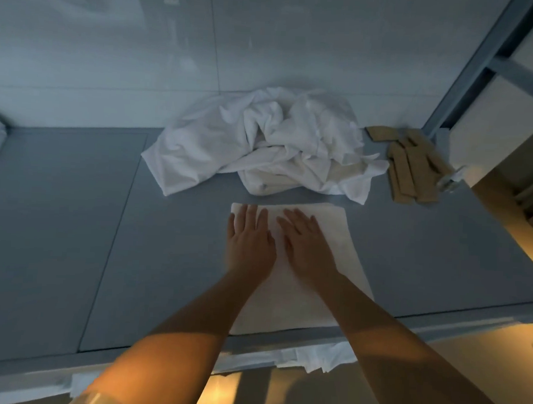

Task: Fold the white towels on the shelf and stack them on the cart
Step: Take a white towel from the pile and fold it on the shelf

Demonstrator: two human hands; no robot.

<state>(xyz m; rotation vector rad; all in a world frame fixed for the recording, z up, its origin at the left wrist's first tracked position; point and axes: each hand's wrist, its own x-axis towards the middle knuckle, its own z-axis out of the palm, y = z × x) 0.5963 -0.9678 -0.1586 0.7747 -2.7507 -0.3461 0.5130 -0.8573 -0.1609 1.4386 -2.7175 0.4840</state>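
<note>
Both hands, left hand (249,242) and right hand (307,246), press flat and open on the towel (346,236), its long axis running straight away toward the unfolded pile (261,143).

A plain white towel (343,235) lies at centre frame on a grey-blue shelf (75,224), white crumpled towels (261,146) above, tan strips (413,168) upper right.

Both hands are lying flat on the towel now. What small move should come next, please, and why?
Probably fold it once more: take the far edge and bring it toward the shelf's front. The towel lies flat as a long strip, still too long to stack, and the left hand and right hand press on it with straight fingers, so smoothing looks finished. The pile behind waits unfolded.
</note>
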